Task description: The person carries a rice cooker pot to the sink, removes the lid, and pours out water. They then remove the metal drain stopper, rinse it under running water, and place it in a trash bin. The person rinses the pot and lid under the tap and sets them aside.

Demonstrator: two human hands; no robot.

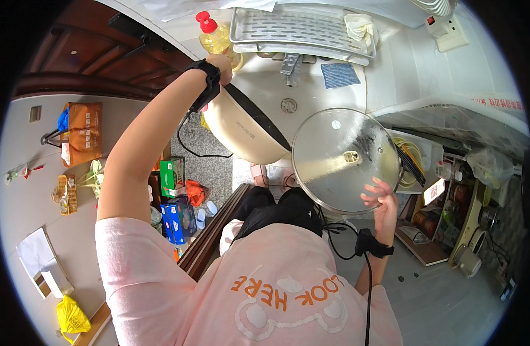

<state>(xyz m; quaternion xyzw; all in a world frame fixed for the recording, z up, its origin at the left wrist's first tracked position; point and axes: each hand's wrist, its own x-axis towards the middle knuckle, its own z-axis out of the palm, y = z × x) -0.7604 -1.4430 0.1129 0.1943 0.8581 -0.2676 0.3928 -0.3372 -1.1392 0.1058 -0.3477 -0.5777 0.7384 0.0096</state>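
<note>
My left hand [220, 68] is closed at the upper end of a cream-coloured cooking pan [243, 125] with a dark inside; the grip itself is partly hidden by the wrist. The pan is tilted over the near edge of a white sink basin [308, 95]. To the right, my right hand [381, 197] grasps the lower right rim of a round glass lid [329, 177] with a metal edge and a pale knob. Droplets or texture cover the glass, and fingers show against it. Lid and pan nearly meet; whether they touch is unclear.
Behind the basin stand a red-capped pump bottle [217, 39] and a metal dish rack [291, 30]. A blue cloth [340, 75] lies near the drain [288, 105]. At right are a lit phone [434, 191] and crowded shelves [446, 220]. Black cables hang from both wrists.
</note>
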